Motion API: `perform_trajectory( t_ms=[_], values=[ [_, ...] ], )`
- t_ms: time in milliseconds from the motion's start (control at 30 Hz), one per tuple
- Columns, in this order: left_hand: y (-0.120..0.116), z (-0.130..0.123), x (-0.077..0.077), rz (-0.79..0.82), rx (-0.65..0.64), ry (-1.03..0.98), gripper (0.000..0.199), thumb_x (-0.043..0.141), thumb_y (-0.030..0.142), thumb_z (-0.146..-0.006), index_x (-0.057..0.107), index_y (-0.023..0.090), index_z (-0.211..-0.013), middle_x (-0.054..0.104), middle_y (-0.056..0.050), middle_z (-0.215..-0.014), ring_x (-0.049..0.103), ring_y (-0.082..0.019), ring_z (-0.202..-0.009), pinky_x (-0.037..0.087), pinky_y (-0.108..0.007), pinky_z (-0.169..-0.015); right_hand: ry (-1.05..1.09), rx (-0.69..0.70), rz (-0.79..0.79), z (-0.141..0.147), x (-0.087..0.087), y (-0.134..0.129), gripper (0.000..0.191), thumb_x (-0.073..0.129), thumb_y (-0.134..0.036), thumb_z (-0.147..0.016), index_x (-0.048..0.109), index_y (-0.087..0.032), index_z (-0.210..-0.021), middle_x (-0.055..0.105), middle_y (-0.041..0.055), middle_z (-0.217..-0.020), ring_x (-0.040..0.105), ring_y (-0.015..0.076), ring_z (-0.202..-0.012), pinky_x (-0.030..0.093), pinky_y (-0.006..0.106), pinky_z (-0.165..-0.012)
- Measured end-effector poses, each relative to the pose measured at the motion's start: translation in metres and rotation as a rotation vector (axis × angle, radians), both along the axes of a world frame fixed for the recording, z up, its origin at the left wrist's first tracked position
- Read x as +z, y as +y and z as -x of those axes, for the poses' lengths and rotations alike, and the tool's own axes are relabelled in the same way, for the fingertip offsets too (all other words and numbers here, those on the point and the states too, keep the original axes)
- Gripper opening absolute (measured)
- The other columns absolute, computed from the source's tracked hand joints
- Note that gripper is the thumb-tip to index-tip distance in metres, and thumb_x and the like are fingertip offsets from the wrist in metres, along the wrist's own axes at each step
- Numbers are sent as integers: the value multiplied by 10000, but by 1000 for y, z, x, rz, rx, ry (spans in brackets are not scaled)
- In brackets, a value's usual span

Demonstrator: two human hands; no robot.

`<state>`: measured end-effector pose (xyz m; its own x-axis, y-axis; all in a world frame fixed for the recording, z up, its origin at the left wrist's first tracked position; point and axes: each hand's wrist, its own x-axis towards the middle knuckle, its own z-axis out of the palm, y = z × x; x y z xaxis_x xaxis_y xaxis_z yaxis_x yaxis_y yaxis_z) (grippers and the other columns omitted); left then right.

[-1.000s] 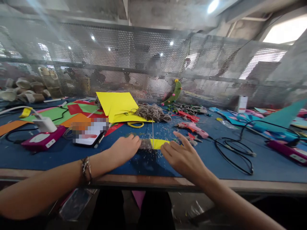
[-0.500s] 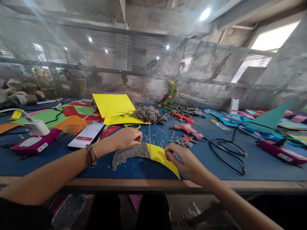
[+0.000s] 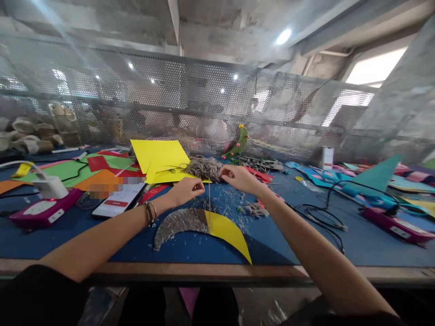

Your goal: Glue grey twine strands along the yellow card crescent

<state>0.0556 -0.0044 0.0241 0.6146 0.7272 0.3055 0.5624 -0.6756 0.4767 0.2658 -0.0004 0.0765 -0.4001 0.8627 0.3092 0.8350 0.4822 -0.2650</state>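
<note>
A yellow crescent (image 3: 229, 233) lies on the blue table near its front edge, its left half covered with grey yarn (image 3: 181, 224). One grey strand (image 3: 210, 197) runs up from the crescent's middle toward a tangled yarn pile (image 3: 205, 167). My left hand (image 3: 186, 191) is above the crescent, left of the strand, fingers pinched together; what they hold is too small to make out. At the right edge of the yarn pile is my right hand (image 3: 239, 178), its fingers also closed, on something I cannot make out.
Yellow sheets (image 3: 159, 158) and a phone (image 3: 118, 199) lie to the left, beside a purple power strip (image 3: 49, 208). A black cable (image 3: 312, 213), a second purple strip (image 3: 396, 225) and teal paper (image 3: 380, 176) are at right. A perforated metal screen (image 3: 152, 99) stands behind.
My right hand has moved up and left, from the crescent's yellow half to the yarn pile. My left hand has shifted slightly right and up, uncovering more of the wrapped half. The view has tilted slightly.
</note>
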Motion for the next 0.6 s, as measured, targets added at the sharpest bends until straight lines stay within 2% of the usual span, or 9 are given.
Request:
perform_trajectory(
  t_ms=[67, 133, 300, 433, 600],
  values=[
    [6, -3, -8, 28, 32, -28, 225, 484, 317, -883, 557, 105, -886, 577, -11, -768, 553, -97, -613, 482, -253, -577, -82, 21, 3, 12, 2, 28, 185, 524, -199, -778, 569, -160, -954, 605, 32, -882, 556, 139, -792, 433, 294, -734],
    [8, -4, -16, 48, 64, -55, 238, 483, 329, -882, 561, 105, -891, 580, -13, -780, 562, -105, -634, 489, -262, -589, -136, 21, 5, 23, -1, 53, 267, 502, -283, -828, 530, -161, -1065, 561, 60, -1052, 545, 153, -896, 449, 355, -778],
    [9, 5, -23, 80, 125, -173, 226, 476, 309, -887, 558, 111, -956, 585, -38, -893, 580, -143, -755, 499, -310, -672, -199, -11, 16, 35, -20, 99, 313, 485, -324, -844, 507, -167, -1114, 531, 72, -1114, 542, 167, -941, 466, 371, -782],
    [22, 6, -21, 135, 152, -294, 217, 505, 270, -872, 538, 128, -1032, 559, -67, -1027, 562, -174, -886, 485, -366, -763, -159, -5, -42, 38, -18, 117, 308, 479, -322, -847, 509, -165, -1110, 533, 71, -1111, 543, 166, -936, 466, 374, -783],
    [49, -9, -9, 323, 204, -441, 260, 493, 292, -878, 516, 125, -1076, 555, -73, -1036, 570, -177, -873, 495, -363, -742, -59, 74, -133, 49, 0, 120, 318, 483, -324, -845, 507, -152, -1112, 536, 72, -1105, 544, 170, -938, 465, 385, -784]
  ],
)
